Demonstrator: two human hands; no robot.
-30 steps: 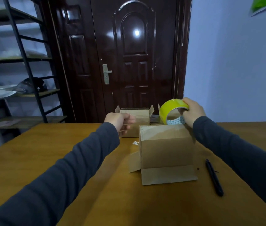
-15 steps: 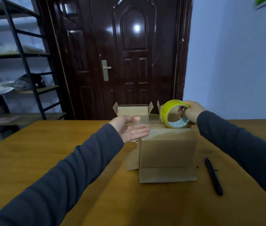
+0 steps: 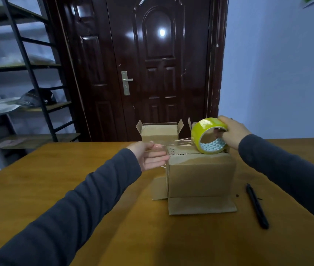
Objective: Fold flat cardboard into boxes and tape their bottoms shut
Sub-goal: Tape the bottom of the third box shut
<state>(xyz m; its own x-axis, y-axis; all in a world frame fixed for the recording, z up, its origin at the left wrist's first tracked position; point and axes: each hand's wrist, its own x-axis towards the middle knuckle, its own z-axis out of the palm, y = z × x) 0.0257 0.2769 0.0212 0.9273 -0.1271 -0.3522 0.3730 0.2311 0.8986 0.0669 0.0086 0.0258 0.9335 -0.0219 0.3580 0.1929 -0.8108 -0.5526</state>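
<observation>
Now | left hand (image 3: 150, 158) pinches tape strip (image 3: 175, 143) | right hand (image 3: 233, 131) grips tape roll (image 3: 200, 131) on box (image 3: 200, 177) | pen (image 3: 257, 206) right | open box (image 3: 159, 133) behind

Arms: left sleeve (image 3: 75, 200) and right sleeve (image 3: 286, 169), long, dark grey, plain fabric, cuffs at wrists. Left hand (image 3: 150, 157) and right hand (image 3: 234, 132): bare.

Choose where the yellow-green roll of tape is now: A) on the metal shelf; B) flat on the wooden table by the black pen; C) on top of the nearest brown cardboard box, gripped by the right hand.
C: the yellow-green roll of tape stands on edge atop the nearest brown cardboard box, gripped by the right hand.
</observation>
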